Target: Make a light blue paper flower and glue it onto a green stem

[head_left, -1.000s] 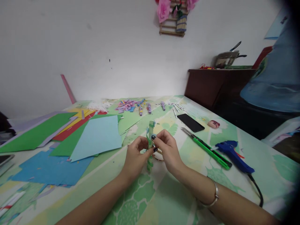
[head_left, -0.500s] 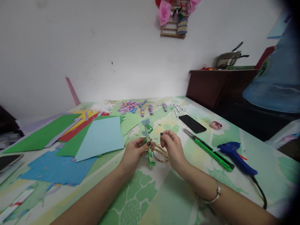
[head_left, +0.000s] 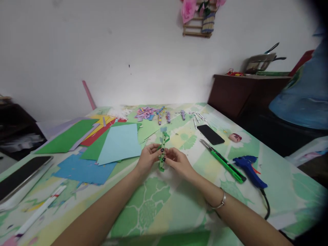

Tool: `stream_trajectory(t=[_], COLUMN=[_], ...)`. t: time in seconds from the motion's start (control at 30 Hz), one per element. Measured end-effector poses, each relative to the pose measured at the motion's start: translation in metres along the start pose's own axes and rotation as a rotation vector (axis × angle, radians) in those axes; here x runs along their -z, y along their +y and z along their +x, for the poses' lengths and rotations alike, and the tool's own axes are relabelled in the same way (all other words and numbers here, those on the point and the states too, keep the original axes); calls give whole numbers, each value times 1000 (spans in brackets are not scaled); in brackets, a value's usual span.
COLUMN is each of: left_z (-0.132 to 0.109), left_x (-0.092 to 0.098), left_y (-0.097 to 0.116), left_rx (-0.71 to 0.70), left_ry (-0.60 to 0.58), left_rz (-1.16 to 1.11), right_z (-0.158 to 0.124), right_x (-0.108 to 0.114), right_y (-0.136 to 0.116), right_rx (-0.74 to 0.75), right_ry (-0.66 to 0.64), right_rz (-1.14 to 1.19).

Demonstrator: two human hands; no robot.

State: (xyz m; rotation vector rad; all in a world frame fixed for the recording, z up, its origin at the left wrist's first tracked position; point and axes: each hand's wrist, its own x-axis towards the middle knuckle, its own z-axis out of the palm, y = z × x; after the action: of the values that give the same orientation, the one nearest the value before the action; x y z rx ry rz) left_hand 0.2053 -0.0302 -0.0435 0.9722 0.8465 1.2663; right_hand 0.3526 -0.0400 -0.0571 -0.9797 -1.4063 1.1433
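A thin green paper tube [head_left: 163, 141] with dark spots and a green strip curled round it stands roughly upright at the centre. My left hand [head_left: 150, 158] grips it from the left, thumb and fingers pinched on its middle. From the right, my right hand [head_left: 179, 162] has its thumb and fingertips closed on the lower part of the same tube. Just beyond the hands the tube's top shows against the patterned tablecloth.
Coloured paper sheets [head_left: 120, 141] and a phone [head_left: 24, 174] lie left. To the right are a black phone [head_left: 210, 134], a green cutter [head_left: 227, 164] and a blue glue gun [head_left: 249, 171]. Small decorated rolls [head_left: 168, 117] and paper scraps [head_left: 145, 113] sit at the back.
My right hand has moved left and closed on the tube. The golden ring-shaped object behind the hands is no longer visible. The camera view has shifted left.
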Motion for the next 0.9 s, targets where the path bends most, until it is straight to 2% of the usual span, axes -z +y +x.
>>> stream_trajectory(t=[0.17,0.33,0.7,0.83,0.9], left_z=[0,1,5,6,6], left_x=[1,3,7,8,9], left_y=[-6,-11,-18,-18,-19], left_rx=[1,-6,9,22,-13], left_ry=[-3,-10,15,81,95], left_rz=[-38,-92,-96,-93,-18], right_z=[0,0,6,10,13], right_x=[-2,-3,2,11,17], right_y=[4,7,7,2,2], right_rx=[-100,-149,-231,-230,-201], right_ry=[-107,-145,-90,-10,28], right_rz=[33,83,112,136,104])
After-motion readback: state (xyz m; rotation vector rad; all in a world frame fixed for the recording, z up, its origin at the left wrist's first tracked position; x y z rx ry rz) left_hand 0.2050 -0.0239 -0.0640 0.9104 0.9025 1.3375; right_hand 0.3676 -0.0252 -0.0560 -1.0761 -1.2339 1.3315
